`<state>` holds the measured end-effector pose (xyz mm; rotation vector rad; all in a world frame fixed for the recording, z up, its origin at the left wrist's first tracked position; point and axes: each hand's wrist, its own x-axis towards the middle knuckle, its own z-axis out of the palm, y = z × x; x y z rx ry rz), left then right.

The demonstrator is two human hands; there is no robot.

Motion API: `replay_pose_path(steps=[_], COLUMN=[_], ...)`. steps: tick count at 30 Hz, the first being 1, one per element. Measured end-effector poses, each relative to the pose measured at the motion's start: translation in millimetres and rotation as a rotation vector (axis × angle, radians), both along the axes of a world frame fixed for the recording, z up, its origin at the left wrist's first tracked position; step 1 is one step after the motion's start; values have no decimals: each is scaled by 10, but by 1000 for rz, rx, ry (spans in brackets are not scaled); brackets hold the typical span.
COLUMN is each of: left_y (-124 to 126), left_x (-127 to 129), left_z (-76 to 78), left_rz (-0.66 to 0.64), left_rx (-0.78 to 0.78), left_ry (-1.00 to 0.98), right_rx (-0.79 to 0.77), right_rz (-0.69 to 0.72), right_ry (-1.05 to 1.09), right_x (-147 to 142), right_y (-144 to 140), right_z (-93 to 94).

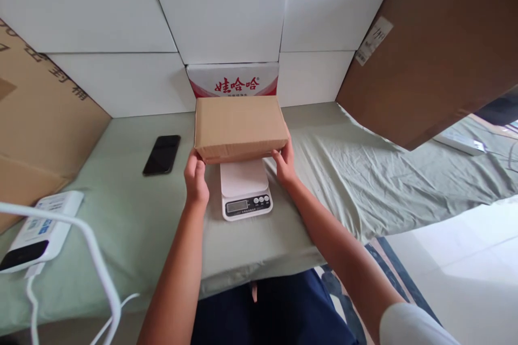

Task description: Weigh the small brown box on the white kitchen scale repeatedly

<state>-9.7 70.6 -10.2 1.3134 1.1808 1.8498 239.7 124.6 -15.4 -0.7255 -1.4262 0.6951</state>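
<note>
Cardboard box (239,126), plain brown, closed, left hand (196,177) and right hand (285,163) grip closed on its ends, over white scale (245,188)

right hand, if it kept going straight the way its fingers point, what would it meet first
The right hand already touches the cardboard box at its right end, fingers pointing away toward the wall. Going on, it would likely slide along the box and meet the red-and-white carton or the white wall panels; depth is unclear.
</note>
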Motion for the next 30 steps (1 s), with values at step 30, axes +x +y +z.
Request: replay_pose_path(steps=[30], left_y=[-830], left_x=[86], left_z=[-152], left_rz=[50], left_rx=[-117], left_ry=[-174], right_rx=[-174], right_rz=[58], right_ry=[81], right_x=[220], right_y=[-652], right_z=[-42])
